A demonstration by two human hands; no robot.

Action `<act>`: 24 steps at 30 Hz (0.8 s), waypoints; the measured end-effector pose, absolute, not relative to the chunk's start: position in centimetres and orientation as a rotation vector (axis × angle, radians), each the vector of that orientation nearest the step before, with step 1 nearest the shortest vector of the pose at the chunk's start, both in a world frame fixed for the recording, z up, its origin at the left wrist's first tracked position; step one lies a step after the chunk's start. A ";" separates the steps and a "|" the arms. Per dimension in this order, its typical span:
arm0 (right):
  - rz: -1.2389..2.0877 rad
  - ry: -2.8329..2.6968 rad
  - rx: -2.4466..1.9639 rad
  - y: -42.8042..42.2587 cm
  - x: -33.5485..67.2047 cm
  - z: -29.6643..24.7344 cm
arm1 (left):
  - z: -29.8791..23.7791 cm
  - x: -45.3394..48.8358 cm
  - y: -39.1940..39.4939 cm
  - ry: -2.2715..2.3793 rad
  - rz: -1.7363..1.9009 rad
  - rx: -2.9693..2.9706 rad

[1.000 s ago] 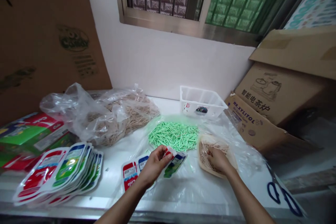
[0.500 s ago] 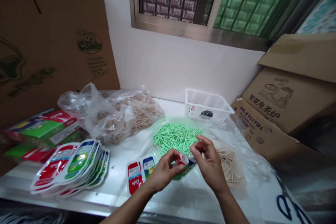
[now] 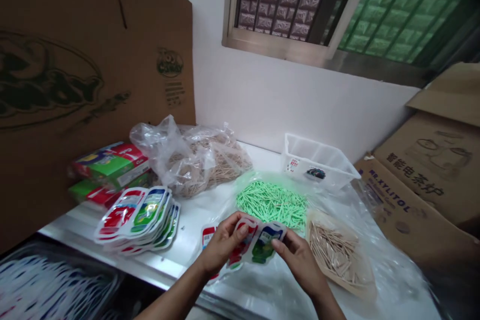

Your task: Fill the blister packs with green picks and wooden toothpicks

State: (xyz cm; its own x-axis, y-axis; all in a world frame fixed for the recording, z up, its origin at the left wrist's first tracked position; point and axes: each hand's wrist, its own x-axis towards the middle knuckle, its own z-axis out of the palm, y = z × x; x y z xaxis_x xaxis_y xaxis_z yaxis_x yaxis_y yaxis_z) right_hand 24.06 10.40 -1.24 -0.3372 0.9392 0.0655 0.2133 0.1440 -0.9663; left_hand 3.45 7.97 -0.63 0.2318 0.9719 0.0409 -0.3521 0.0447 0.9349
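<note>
Between my two hands is a double candy packet (image 3: 258, 241), one half red and the other blue and green. My left hand (image 3: 225, 241) pinches its red side, thumb on top. At the other edge, my right hand (image 3: 296, 255) grips the blue-green side between thumb and fingers. Under and beside my left hand lies another red packet (image 3: 207, 235), partly hidden. Just behind the held packet is a heap of light green sticks (image 3: 272, 202) on clear plastic. Right of my right hand, thin tan sticks (image 3: 333, 252) lie in a shallow container.
A stack of similar packets (image 3: 137, 217) stands at the left, with red-green boxes (image 3: 112, 165) behind. A clear bag of tan sticks (image 3: 210, 160) and a white basket (image 3: 318, 160) sit toward the wall. Cardboard boxes (image 3: 423, 180) flank the right. A bin (image 3: 56, 280) sits below the table's left edge.
My view has swung left, so things appear further right. The packet, earlier tilted up, now lies spread facing me. My right hand, raised with fingers apart before, has come down onto its right edge.
</note>
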 end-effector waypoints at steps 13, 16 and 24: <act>1.228 -1.880 -1.017 12.6 13.1 -1.1 | 0.4 -4.7 4.7 1.452 1.452 1.204; 1.221 -1.965 -0.954 13.7 6.1 -1.0 | 1.4 -9.7 3.4 2.017 1.374 1.377; 1.069 -2.236 -0.897 14.8 -6.7 -3.4 | 0.7 -20.2 3.5 2.834 0.645 1.465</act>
State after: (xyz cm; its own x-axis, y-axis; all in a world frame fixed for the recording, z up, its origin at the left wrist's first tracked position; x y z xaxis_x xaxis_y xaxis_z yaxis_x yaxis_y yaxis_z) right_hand -6.72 14.82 -3.42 -0.6579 0.7375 0.1524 0.3447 0.4748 -0.8098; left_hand -20.21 3.51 0.66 -0.5897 0.7590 0.2759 0.8037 0.5177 0.2934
